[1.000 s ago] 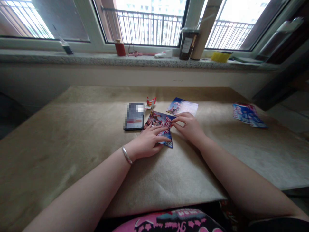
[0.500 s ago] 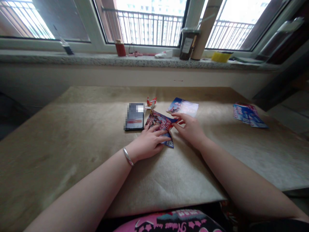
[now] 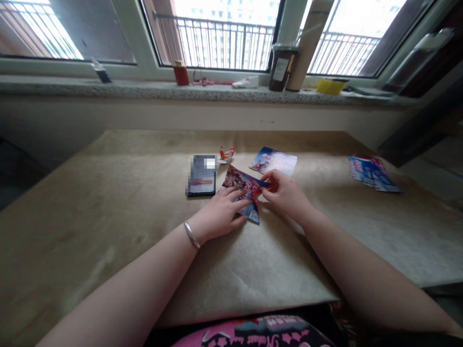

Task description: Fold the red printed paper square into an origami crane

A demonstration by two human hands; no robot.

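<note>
A printed paper sheet (image 3: 249, 188) in blue and red lies on the table, its right side bent upward and creased. My left hand (image 3: 228, 205) rests on the sheet's lower left part with fingers spread, pressing it to the tabletop; a silver bangle circles that wrist. The thumb and fingers of my right hand (image 3: 284, 193) pinch the sheet's upper right corner. Left of the sheet lies a dark phone (image 3: 202, 180), partly pixelated. A small folded red and white paper piece (image 3: 226, 154) stands just behind the sheet.
Another printed sheet (image 3: 275, 160) lies behind my right hand. Several similar sheets (image 3: 374, 173) are fanned out at the table's right. Along the stone windowsill (image 3: 224, 95) stand a red container (image 3: 181, 73), a lidded dark jar (image 3: 282, 67), a cardboard tube (image 3: 302, 53) and a yellow item (image 3: 331, 86).
My right hand's fingers have curled in closer around the sheet's corner, which has shifted slightly right. My left hand stays on the sheet, nearly still.
</note>
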